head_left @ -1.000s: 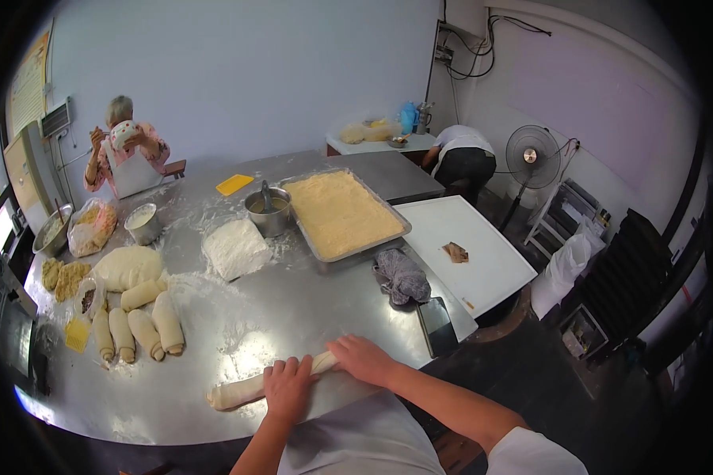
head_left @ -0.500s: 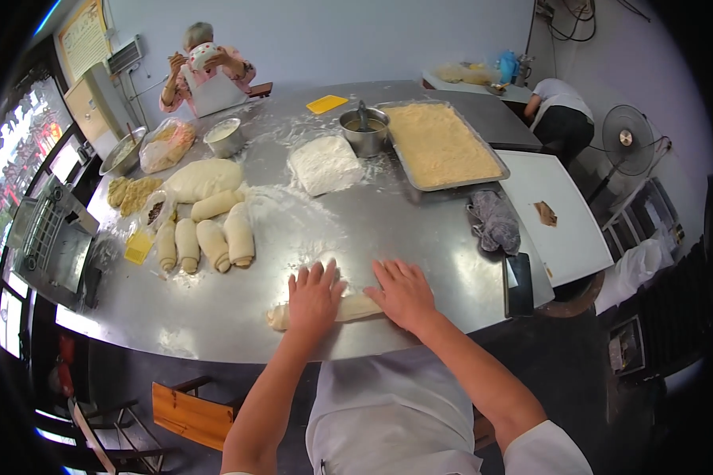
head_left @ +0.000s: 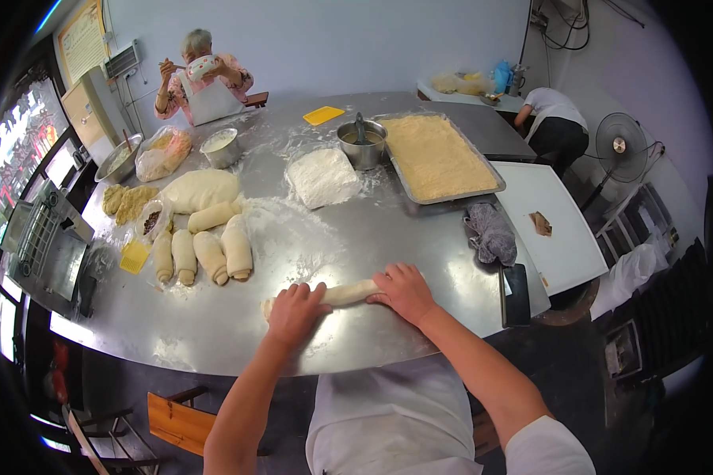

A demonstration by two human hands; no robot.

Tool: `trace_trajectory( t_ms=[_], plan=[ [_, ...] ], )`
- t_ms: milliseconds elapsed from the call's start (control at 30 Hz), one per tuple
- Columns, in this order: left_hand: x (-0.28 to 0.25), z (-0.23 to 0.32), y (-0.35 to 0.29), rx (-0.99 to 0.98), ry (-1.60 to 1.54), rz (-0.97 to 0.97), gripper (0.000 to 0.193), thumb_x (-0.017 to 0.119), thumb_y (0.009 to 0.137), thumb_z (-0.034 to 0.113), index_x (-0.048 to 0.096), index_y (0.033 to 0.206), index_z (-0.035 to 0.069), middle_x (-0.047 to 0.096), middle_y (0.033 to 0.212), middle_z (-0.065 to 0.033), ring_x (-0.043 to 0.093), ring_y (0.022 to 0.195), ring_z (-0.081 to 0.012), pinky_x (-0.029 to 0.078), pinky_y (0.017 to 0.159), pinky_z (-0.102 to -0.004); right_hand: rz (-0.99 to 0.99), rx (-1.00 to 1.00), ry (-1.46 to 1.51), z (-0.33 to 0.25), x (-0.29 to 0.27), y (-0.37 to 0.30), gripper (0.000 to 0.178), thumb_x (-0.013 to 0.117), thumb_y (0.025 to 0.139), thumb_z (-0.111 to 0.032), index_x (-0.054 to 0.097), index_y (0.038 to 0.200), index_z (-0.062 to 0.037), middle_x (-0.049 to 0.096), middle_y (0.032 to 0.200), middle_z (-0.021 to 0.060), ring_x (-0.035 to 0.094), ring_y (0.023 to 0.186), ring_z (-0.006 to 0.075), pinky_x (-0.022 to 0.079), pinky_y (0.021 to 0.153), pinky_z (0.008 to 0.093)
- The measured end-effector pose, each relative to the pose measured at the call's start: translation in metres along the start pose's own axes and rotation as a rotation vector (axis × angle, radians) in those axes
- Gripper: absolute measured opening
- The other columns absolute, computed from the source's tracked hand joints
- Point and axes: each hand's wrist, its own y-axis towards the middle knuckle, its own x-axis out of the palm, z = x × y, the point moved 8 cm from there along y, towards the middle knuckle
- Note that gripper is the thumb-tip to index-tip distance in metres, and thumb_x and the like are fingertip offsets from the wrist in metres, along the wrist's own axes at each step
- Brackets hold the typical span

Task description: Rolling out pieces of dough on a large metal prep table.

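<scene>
A long pale dough roll (head_left: 348,294) lies crosswise on the steel table near its front edge. My left hand (head_left: 296,310) curls over its left part, and only a small end sticks out beyond. Over the right end my right hand (head_left: 404,294) is closed, thumb on the near side, hiding that tip. To the left rest several shorter, thicker dough rolls (head_left: 211,256), with one more roll (head_left: 212,216) lying across behind them. A large smooth dough piece (head_left: 202,191) sits farther back.
Beyond my hands are a flour heap (head_left: 322,177), a metal pot (head_left: 362,144) and a tray of yellowish crumbs (head_left: 442,158). A grey cloth (head_left: 492,233) and dark phone (head_left: 516,294) lie right. One person (head_left: 202,79) holds a bowl; another (head_left: 558,119) bends over at the back right.
Both hands have gone from flat, stretched fingers to curled around the dough roll. The roll has moved slightly away from me, its right end now angled farther back.
</scene>
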Motion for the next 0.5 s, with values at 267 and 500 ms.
trace_trajectory(
  t_ms=[267, 500],
  plan=[
    [-0.010, 0.054, -0.065, -0.111, -0.131, -0.003, 0.070, 0.070, 0.093, 0.044, 0.052, 0.148, 0.004, 0.040, 0.159, -0.0242, 0.039, 0.144, -0.0472, 0.030, 0.119, -0.0581, -0.016, 0.095, -0.050, -0.055, -0.039, -0.046, 0.062, 0.079, 0.086, -0.033, 0.057, 0.139, -0.0100, 0.059, 0.137, 0.0123, 0.050, 0.132, 0.0330, 0.039, 0.109, 0.0542],
    [-0.074, 0.012, -0.079, -0.241, -0.494, 0.280, 0.035, 0.071, 0.088, 0.004, 0.068, 0.123, -0.002, 0.067, 0.122, -0.0232, 0.062, 0.119, -0.0426, 0.049, 0.103, -0.0491, -0.191, 0.235, 0.245, -0.041, -0.041, -0.033, 0.055, 0.076, 0.089, -0.025, 0.060, 0.138, -0.0070, 0.055, 0.148, 0.0140, 0.048, 0.139, 0.0347, 0.037, 0.114, 0.0558]
  ],
)
